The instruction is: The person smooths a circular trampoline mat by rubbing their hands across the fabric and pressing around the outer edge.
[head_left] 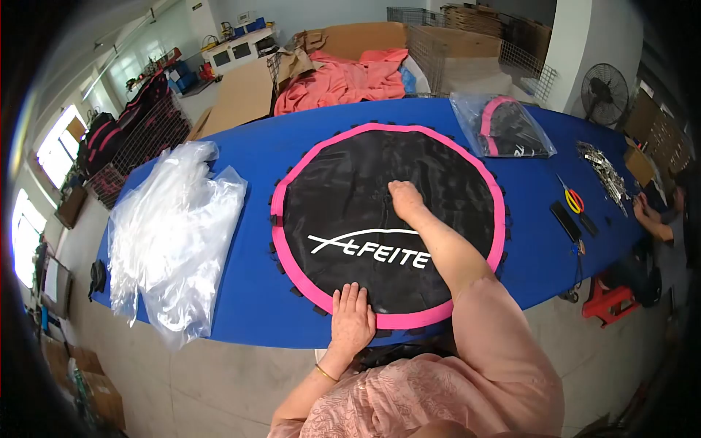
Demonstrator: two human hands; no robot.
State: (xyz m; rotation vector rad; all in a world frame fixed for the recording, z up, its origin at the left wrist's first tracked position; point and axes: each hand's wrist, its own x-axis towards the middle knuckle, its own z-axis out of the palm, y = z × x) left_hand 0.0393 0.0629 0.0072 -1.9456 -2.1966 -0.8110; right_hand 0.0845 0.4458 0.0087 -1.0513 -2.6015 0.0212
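Note:
A round black trampoline mat with a pink border, small dark tabs along its edge and white lettering lies flat on the blue table. My left hand rests on its near pink border, fingers stretched out flat. Over the middle of the mat, my right hand is closed, its fingers curled down at the black fabric. Whether a bit of fabric or something small is pinched there is hidden.
Clear plastic bags are piled at the left of the blue table. At the right are a bagged folded mat, scissors, a dark phone-like object and metal pieces. Another person's hand is at the far right.

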